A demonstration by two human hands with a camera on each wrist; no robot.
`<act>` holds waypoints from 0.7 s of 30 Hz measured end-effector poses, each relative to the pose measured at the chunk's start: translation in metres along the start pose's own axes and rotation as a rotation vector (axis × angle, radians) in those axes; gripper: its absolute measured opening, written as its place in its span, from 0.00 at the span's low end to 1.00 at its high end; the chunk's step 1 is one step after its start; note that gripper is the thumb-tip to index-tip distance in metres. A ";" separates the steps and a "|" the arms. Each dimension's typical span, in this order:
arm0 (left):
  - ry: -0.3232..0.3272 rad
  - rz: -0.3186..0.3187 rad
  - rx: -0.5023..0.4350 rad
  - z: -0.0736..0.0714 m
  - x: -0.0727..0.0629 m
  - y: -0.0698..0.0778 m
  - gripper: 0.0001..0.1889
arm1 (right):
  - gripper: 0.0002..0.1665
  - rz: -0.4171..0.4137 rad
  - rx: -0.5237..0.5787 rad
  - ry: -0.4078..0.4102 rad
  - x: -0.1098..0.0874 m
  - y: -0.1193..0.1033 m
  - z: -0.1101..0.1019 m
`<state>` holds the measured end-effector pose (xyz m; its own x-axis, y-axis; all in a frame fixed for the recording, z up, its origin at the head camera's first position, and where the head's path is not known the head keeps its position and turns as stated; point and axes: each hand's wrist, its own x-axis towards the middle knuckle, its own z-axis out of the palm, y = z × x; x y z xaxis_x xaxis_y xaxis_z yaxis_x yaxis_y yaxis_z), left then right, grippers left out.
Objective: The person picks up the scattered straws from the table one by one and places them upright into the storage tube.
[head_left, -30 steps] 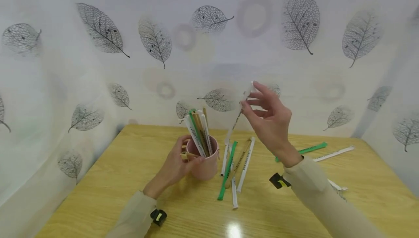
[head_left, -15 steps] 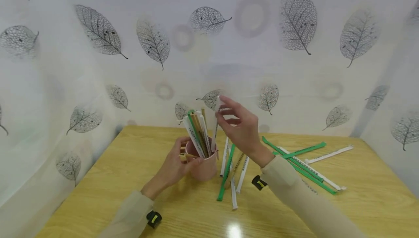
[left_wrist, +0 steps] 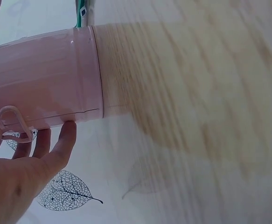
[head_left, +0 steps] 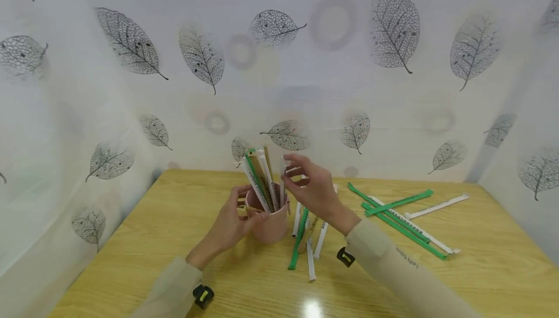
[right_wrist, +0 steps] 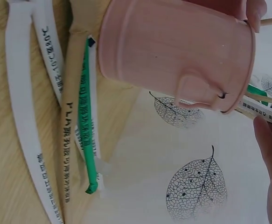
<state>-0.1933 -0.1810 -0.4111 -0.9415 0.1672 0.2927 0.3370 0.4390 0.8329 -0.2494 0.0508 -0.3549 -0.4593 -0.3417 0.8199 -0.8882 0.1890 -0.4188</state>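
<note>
A pink pail-like cup (head_left: 268,230) with small side handles stands upright on the table, holding several paper-wrapped straws (head_left: 262,182) in white, green and brown. My left hand (head_left: 231,223) grips the cup's left side, thumb at the near rim; in the left wrist view its fingers (left_wrist: 63,144) lie along the cup wall. Above the cup's right rim, my right hand (head_left: 316,187) pinches a white wrapped straw (head_left: 282,192) near its top. That straw is nearly upright, its lower end hidden inside the cup. The right wrist view shows the straw (right_wrist: 259,109) at the cup's mouth.
Right beside the cup lie several wrapped straws, among them a green one (head_left: 299,242) and a white one (head_left: 311,264). Farther right, green straws (head_left: 406,201) and white straws (head_left: 438,206) lie crossed. A leaf-print sheet (head_left: 279,80) hangs behind the table (head_left: 174,201).
My right hand has moved left and down from above the loose straws, bringing the white straw into the cup. The left hand keeps its hold on the cup.
</note>
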 end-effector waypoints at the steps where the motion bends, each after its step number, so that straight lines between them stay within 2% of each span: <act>1: 0.000 0.002 0.002 0.000 0.000 0.000 0.36 | 0.29 0.011 0.000 -0.014 -0.001 0.001 0.001; 5: -0.001 -0.007 0.004 -0.001 0.000 0.000 0.36 | 0.30 0.026 -0.005 -0.064 -0.006 0.002 0.003; 11: -0.009 -0.017 -0.002 -0.002 -0.001 0.001 0.37 | 0.36 -0.014 -0.004 -0.118 -0.011 0.004 0.002; 16: 0.003 -0.025 -0.002 -0.003 0.000 0.001 0.37 | 0.43 0.044 -0.078 -0.162 -0.018 0.003 -0.010; 18: 0.007 -0.021 0.001 -0.002 0.001 0.001 0.37 | 0.40 0.087 -0.136 -0.173 -0.023 0.004 -0.018; 21: 0.006 -0.007 0.005 -0.002 0.001 0.000 0.37 | 0.26 0.116 -0.188 -0.243 -0.033 0.007 -0.032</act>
<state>-0.1945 -0.1821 -0.4094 -0.9437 0.1587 0.2903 0.3308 0.4441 0.8326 -0.2401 0.0927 -0.3722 -0.5669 -0.5136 0.6440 -0.8224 0.3985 -0.4061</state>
